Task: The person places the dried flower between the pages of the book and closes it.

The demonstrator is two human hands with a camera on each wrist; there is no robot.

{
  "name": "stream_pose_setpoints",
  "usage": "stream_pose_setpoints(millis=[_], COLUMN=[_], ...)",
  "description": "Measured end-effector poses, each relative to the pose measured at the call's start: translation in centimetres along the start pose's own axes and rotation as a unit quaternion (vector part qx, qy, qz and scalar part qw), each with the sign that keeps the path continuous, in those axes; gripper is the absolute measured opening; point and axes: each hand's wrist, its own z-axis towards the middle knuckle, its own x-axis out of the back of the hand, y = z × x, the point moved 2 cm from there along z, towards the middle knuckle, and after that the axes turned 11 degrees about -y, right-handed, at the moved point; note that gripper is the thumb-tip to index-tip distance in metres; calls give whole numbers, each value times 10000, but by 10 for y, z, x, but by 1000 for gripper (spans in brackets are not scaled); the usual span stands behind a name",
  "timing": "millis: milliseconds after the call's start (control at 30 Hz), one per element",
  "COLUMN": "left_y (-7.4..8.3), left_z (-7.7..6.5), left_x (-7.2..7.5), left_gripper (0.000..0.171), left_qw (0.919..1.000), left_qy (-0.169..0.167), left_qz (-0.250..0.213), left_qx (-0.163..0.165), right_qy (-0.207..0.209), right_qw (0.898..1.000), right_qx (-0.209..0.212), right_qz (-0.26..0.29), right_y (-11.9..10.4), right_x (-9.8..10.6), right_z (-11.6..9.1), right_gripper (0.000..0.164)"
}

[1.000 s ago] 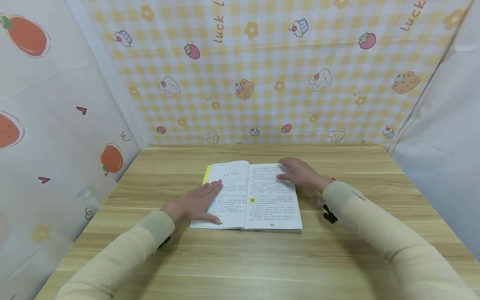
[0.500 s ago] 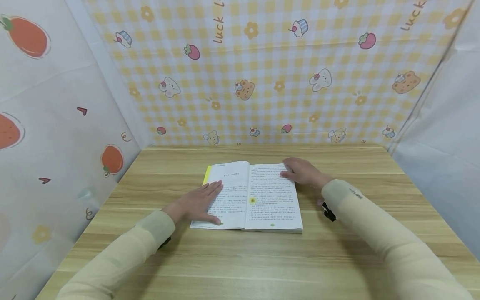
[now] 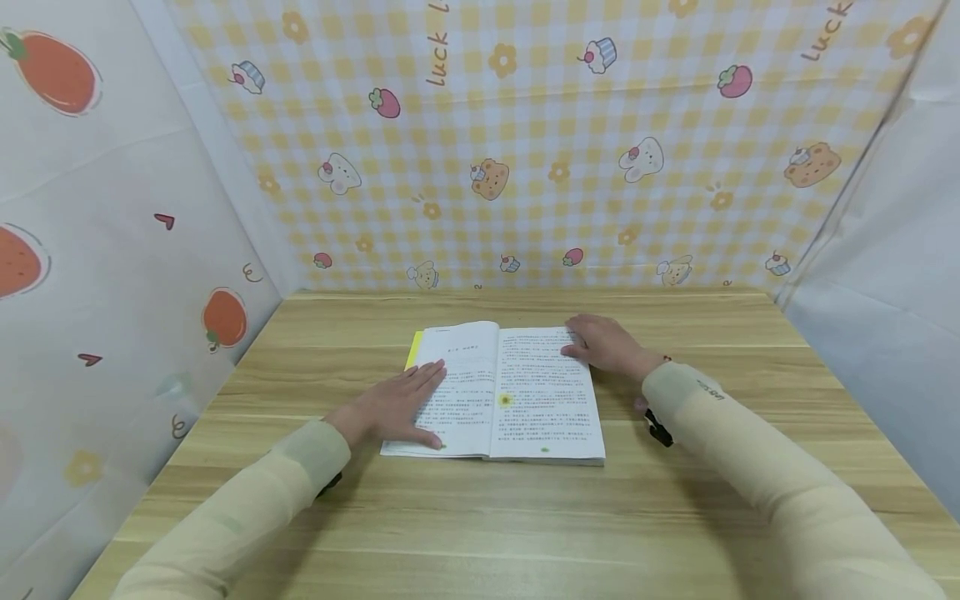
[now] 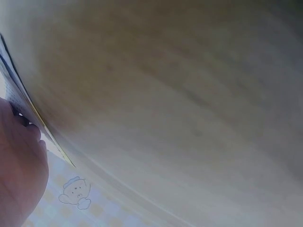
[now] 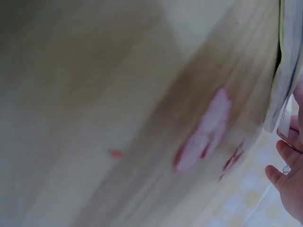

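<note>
An open book lies on the wooden table, its printed pages facing up and a yellow edge showing at the left. My left hand rests on the left page, fingers straight and thumb spread toward the bottom edge. At the top outer corner of the right page is my right hand, with thumb and forefinger apart over the paper. In the right wrist view, several fingers reach past the book's corner, beside a page edge standing slightly off the stack. The left wrist view catches the hand beside the book's edge.
The wooden table extends around the book. A yellow checked cloth hangs behind it, with white cloths at the left and right. A black wrist device sits under the right sleeve. The right wrist view shows a blurry pink-and-white patch.
My right hand has shifted slightly right, toward the outer corner of the right page, mostly in the first half second. The left hand and the book have stayed in place.
</note>
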Motion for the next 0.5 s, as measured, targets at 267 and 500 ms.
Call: stream_pose_setpoints(millis=[267,500], left_y=[2,3], left_z=[-2,-2], left_x=[3,4], left_gripper=[115,114], left_qw=[10000,10000], left_qy=[-16,40], left_qz=[-16,-2], left_qx=[-21,-43], right_qy=[292,954], right_qw=[9947,9606], right_qx=[-319,-541], right_qz=[930,2555], right_y=[-2,-8], right_x=[3,9], right_z=[-2,-11], right_gripper=[49,45])
